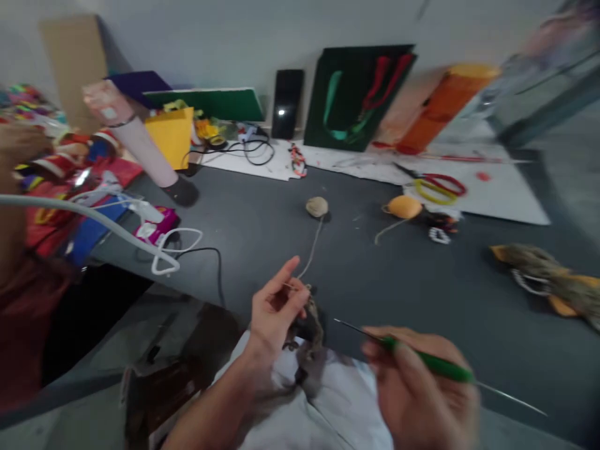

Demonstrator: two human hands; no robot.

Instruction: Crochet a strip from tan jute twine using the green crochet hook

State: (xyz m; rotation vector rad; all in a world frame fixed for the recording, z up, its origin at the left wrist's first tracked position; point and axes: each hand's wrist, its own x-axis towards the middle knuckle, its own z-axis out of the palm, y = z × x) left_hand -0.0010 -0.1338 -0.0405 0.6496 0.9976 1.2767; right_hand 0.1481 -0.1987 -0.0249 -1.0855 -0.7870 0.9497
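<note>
My left hand [276, 312] pinches the top of a grey-brown crocheted piece [317, 325], which hangs down over my lap. Beige yarn [312, 250] runs from these fingers up to a small yarn ball [317, 207] on the dark table. Lower right, my right hand [422, 381] is closed around a crochet hook with a green handle [443, 365]. Its thin metal tip points left toward the crocheted piece, a short way apart from it. A thin metal rod [510, 399] sticks out behind that hand. My right hand is slightly blurred.
Further back lie an orange ball with a yarn tail [404, 207], scissors [438, 189] and a beaded item [439, 234]. A dark green bag [344, 100] and a phone [287, 103] lean at the wall. Cables [220, 269] and another person's arm [14, 206] are at left.
</note>
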